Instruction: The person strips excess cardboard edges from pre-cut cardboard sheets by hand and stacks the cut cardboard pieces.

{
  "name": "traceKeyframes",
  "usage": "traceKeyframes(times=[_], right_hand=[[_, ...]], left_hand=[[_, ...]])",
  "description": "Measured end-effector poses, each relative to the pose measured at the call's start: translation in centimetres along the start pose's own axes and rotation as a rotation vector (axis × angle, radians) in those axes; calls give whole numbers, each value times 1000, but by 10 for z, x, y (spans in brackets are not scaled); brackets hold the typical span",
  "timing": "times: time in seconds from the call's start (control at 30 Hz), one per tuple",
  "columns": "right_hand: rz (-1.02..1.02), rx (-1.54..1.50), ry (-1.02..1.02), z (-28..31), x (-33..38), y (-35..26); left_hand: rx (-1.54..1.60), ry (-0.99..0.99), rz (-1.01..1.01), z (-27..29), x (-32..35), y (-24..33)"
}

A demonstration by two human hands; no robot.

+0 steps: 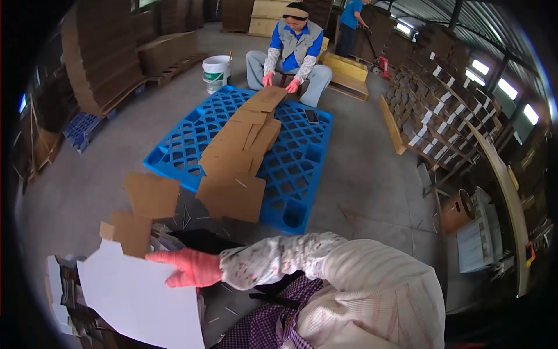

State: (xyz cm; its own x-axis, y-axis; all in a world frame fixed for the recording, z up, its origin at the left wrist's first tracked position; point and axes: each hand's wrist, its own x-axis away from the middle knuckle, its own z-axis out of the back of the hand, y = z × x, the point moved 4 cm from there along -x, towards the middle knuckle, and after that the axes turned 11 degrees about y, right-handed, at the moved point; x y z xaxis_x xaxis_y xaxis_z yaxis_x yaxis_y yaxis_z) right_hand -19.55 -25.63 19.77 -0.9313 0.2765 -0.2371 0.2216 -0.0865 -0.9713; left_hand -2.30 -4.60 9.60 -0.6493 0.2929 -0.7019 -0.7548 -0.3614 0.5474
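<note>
My right hand (189, 267), in a pink glove, reaches across to the left. Its thumb lies over the face of a large white cardboard sheet (139, 296), with the fingers along the upper edge, closed on it. This sheet is tilted above a pile of cardboard pieces (72, 296) at the lower left. Just past the fingers lies a small brown cardboard piece (132, 232), with another brown piece (152, 195) beyond it. My left hand is out of sight.
Overlapping brown cardboard pieces (232, 142) lie along a blue plastic pallet (299, 198). A co-worker's gloved hands (292, 86) touch their far end. A phone (312, 116) lies on the pallet; a white bucket (217, 72) stands behind. Cardboard stacks (99, 52) rise left; bundled pieces (442, 107) right.
</note>
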Motion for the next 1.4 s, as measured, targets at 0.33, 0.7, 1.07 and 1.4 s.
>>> traceKeyframes(times=[0.33,0.7,1.07,1.4], right_hand=[[83,213,152,-72,-10,78],[498,1049,444,-4,-45,22],[254,526,102,-18,-78,20],[213,1181,248,-30,-132,105]], left_hand=[[968,373,1248,76,23,-111],[67,263,906,48,28,-85],[-378,244,924,55,38,-90],[121,411,1012,65,40,-102]])
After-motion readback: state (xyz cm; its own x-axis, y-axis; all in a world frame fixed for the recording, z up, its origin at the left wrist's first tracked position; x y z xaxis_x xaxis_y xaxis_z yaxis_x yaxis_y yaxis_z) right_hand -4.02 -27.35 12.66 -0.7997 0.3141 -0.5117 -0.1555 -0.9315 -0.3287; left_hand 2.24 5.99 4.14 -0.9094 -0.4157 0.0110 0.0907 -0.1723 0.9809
